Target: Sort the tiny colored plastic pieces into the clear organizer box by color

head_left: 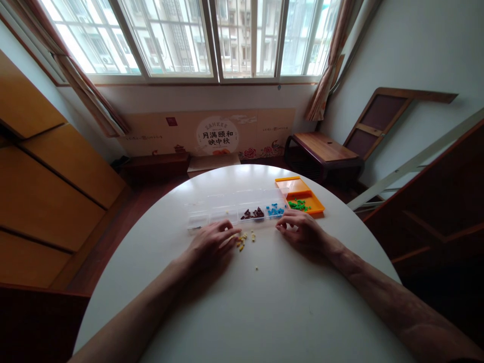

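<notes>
The left hand is laid palm down on the white table, fingers loosely spread, nothing clamped. Small yellow pieces are scattered just beside its fingertips. The right hand is rested, curled and empty, against the clear compartment box; beyond it, an orange tray is noted.
</notes>
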`<state>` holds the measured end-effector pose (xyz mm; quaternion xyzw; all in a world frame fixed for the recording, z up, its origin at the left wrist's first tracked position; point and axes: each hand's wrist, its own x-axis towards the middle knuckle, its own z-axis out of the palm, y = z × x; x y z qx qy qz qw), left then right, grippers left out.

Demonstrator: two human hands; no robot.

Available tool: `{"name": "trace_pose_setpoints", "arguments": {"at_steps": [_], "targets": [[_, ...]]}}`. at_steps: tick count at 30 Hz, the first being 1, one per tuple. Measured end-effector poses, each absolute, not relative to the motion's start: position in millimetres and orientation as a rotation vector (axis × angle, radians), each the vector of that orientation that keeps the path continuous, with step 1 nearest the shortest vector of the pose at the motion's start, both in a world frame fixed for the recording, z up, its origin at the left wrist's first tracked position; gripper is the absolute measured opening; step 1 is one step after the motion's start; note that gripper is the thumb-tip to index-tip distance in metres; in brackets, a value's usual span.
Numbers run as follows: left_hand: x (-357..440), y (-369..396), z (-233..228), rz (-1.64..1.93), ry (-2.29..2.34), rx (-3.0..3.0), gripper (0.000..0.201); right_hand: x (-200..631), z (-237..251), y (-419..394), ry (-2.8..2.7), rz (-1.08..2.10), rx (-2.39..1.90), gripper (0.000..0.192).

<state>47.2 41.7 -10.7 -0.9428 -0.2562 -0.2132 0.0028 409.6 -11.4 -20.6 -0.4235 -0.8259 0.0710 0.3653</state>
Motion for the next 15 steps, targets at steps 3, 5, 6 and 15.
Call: {"name": "trace_pose_setpoints", "arguments": {"at_steps": [3, 5, 6, 15], "targets": [[46.7, 39.9, -9.7, -0.745, -0.845, -2.925, 0.026, 409.4, -20.5, -11.9, -2.131, 0.193, -1.092, 0.013], [47.5, 38.8, -8.1, -0.796, -0.874, -2.893, 0.024, 409.5, -20.6, -12.3, -2.139, 0.190, -1.096, 0.013], [48.1, 38.2, -7.2, -0.816, -0.887, -2.879, 0.023, 409.5, -20.7, -12.5, -2.146, 0.189, -1.094, 0.014], [49.5, 36.5, -5.8, -0.865, -0.978, -2.891, 0.018, 401.4, -18.5, -16.9, -2.205, 0.199, -1.075, 0.013]]}}
